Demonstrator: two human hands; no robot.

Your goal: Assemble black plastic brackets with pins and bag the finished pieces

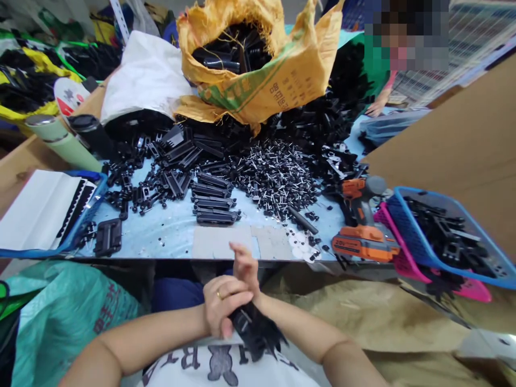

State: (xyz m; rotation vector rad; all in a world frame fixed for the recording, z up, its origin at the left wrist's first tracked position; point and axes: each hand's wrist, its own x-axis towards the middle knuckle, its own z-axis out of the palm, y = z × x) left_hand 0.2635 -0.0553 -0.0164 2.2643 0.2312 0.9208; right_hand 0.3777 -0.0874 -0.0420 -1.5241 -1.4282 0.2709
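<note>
My left hand (224, 302), with a ring on one finger, is closed at my right wrist and grips a dark, limp bundle (258, 330) with finger-like ends. The bundle looks like a black glove and hangs in front of my shirt. My right hand (246, 267) points up at the table's front edge, its fingers loosely apart and nothing visible in them. Beyond the hands lie flat grey pads (221, 242), a stack of long black parts (215, 201) and a heap of small screws (278, 180).
An orange cordless drill (365, 242) stands right of the screws, beside a blue basket (451, 236) of black parts. A yellow sack (282, 86) stands at the back. On the left are a blue tray (100, 188) and a green bottle (66, 145). Another person's hand (377, 106) shows back right.
</note>
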